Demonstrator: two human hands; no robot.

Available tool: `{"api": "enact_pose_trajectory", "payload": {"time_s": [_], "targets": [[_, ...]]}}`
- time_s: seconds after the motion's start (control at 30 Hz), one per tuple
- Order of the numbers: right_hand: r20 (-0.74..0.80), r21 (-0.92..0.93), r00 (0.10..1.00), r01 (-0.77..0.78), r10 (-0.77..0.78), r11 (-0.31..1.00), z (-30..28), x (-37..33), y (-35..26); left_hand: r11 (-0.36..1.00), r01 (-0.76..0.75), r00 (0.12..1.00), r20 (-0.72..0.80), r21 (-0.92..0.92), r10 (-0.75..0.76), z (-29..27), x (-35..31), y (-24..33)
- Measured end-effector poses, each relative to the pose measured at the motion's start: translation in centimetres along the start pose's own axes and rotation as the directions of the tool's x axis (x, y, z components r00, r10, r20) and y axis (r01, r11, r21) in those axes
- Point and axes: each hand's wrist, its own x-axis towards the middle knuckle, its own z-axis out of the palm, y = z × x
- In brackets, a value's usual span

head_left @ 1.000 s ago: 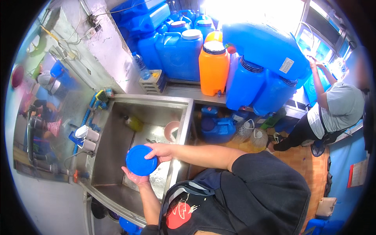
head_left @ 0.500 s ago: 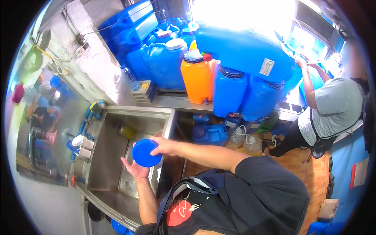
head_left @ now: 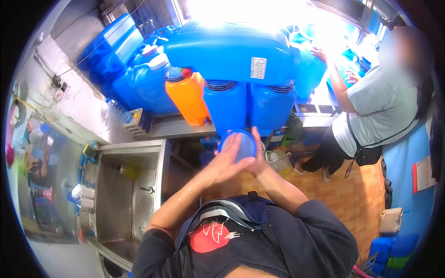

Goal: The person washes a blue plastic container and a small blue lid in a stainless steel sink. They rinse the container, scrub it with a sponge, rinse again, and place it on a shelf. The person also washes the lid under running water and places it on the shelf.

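Observation:
A round blue lid point(head_left: 245, 145) is between my hands, in front of the blue containers and to the right of the sink. My left hand point(head_left: 230, 160) lies across its upper face with the fingers stretched out flat. From the right side and underneath, my right hand point(head_left: 260, 160) holds the lid; fingertips show at its left edge. Most of the right palm is hidden behind the lid and my left hand.
A steel sink point(head_left: 163, 155) stands at left. Tall blue containers point(head_left: 225, 106), an orange container point(head_left: 186, 99) and a large blue container lying on its side point(head_left: 218, 51) fill the back shelf. Another person point(head_left: 375, 106) stands at right, hands near a blue container point(head_left: 309, 69).
Both hands and the lid have moved right, from over the sink to before the shelf. My left hand now lies on the lid's face. The other person's arms have shifted.

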Motion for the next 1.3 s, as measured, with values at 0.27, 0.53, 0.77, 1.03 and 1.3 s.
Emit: {"api": "enact_pose_trajectory", "payload": {"time_s": [0.27,0.53,0.77,1.03,1.3], "targets": [[-0.121,-0.047,0.883,0.451,-0.454,0.891,0.8,-7.4,-14.3,0.759,-0.109,0.644,-0.536,0.642,0.546,-10.0,15.1,6.8],[-0.044,-0.409,0.515,0.772,-0.856,0.486,5.4,0.2,-25.6,0.686,0.390,0.649,-0.712,0.614,0.269,-14.7,24.9,7.0],[0.036,-0.723,0.517,0.604,-0.855,0.335,10.3,7.1,-25.3,0.749,0.338,0.782,-0.613,0.570,0.114,-16.7,24.7,5.3],[0.891,-0.413,0.049,0.497,-0.450,-0.763,8.0,8.2,-20.6,0.826,0.218,0.829,-0.545,0.521,0.125,-21.2,24.0,2.2],[0.837,-0.469,0.016,0.535,-0.546,-0.703,7.7,8.6,-20.6,0.755,0.305,0.780,-0.607,0.581,0.153,-19.7,25.0,2.5]]}}
